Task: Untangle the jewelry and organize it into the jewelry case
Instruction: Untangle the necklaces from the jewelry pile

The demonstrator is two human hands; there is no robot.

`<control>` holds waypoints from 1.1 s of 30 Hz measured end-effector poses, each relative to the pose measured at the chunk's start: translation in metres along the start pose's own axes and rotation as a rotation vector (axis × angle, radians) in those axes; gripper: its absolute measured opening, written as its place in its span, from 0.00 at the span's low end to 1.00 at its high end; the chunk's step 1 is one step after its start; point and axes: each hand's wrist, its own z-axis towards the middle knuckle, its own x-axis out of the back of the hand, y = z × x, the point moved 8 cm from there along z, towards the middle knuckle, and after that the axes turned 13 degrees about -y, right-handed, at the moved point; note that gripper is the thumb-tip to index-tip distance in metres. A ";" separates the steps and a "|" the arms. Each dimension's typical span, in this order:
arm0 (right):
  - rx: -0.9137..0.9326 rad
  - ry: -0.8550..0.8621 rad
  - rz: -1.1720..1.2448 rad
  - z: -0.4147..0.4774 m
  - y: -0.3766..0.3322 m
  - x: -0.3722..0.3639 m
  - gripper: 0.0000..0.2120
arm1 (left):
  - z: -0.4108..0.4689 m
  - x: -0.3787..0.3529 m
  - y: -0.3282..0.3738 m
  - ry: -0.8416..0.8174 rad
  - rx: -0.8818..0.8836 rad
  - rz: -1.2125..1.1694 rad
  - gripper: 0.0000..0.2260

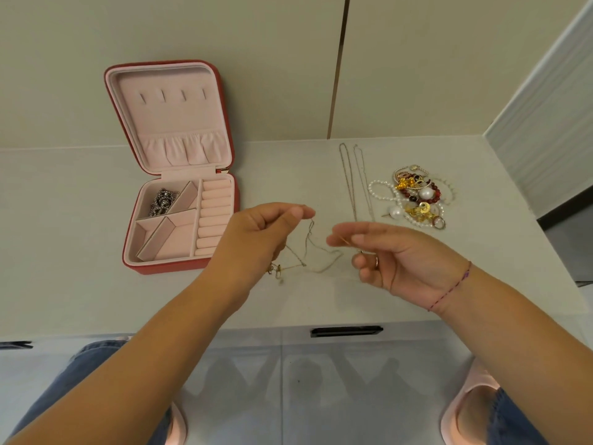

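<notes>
Chain [308,252], thin, gold-toned, tangled: strung between both hands just above the worktop [80,252], straight ahead of the body. Pinched at its high end between thumb and forefinger of the left hand [256,236], the other fingers curled in. Pinched at the far end by thumb and forefinger of the right hand [401,261], the remaining fingers loosely bent. Sags in crossed loops between the two grips, long axis roughly left to right, with a small pendant [276,269] low beside the left wrist. Probably calls for a sideways pull to open the crossings. Jewelry case [167,268] open, just left of the left hand, so nearer that side. Tangled pile [414,197] and two straightened chains [356,181] beyond the right hand.
</notes>
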 end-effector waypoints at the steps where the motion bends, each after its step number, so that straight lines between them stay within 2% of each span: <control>1: -0.043 0.003 0.003 0.000 0.005 -0.001 0.11 | 0.000 0.001 0.002 0.000 -0.005 0.007 0.08; 4: -0.145 0.009 -0.004 0.001 0.019 -0.007 0.10 | 0.000 0.002 0.006 -0.021 -0.021 0.026 0.08; 9: -0.172 -0.045 -0.121 0.001 0.023 -0.020 0.25 | -0.002 -0.004 0.015 -0.077 -0.058 0.080 0.08; 12: -0.178 -0.122 -0.193 0.001 0.024 -0.029 0.29 | -0.004 -0.008 0.019 -0.105 -0.069 0.124 0.08; 14: -0.180 -0.151 -0.224 0.002 0.024 -0.031 0.27 | -0.004 -0.008 0.021 -0.109 -0.075 0.136 0.08; 18: -0.181 -0.169 -0.264 0.003 0.025 -0.034 0.16 | -0.005 -0.009 0.024 -0.110 -0.082 0.161 0.08; 22: -0.138 -0.096 -0.332 0.005 0.025 -0.027 0.08 | -0.004 -0.007 0.024 -0.099 -0.082 0.154 0.08; 28: 0.028 0.090 -0.361 0.004 0.008 -0.010 0.06 | -0.004 0.008 0.023 0.028 -0.117 0.179 0.08; 33: 0.114 0.128 -0.326 0.004 0.001 -0.009 0.06 | -0.007 0.018 0.024 0.137 -0.157 0.416 0.08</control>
